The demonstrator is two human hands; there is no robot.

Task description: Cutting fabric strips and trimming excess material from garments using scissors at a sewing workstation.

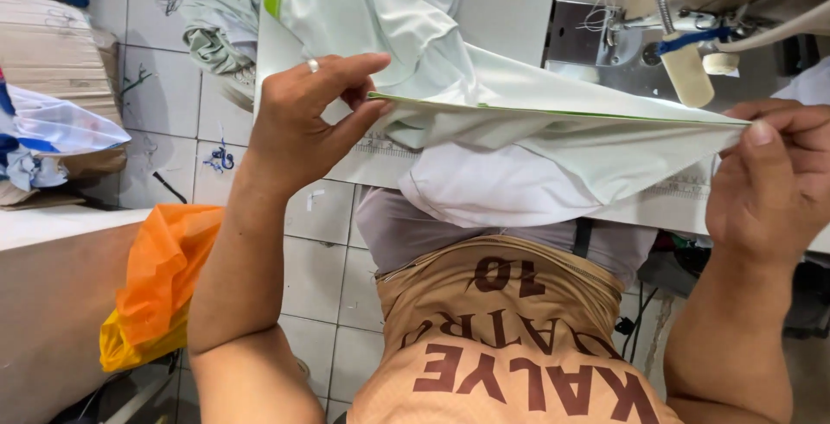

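Fabric [553,143] stretches taut between left hand [298,121] and right hand [769,186].

The floor [324,277] is laid with pale square tiles, scuffed and marked with dark scribbles and bits of blue thread. A white tabletop [510,0] fills the far middle, with a sewing machine [692,18] at the far right. At the left stands a stack of cardboard [52,52], and nearer, a brown surface with a white top [52,286] carries an orange plastic bag [160,277]. A heap of pale green cloth [216,31] lies on the floor at the far left. The light is even and soft.
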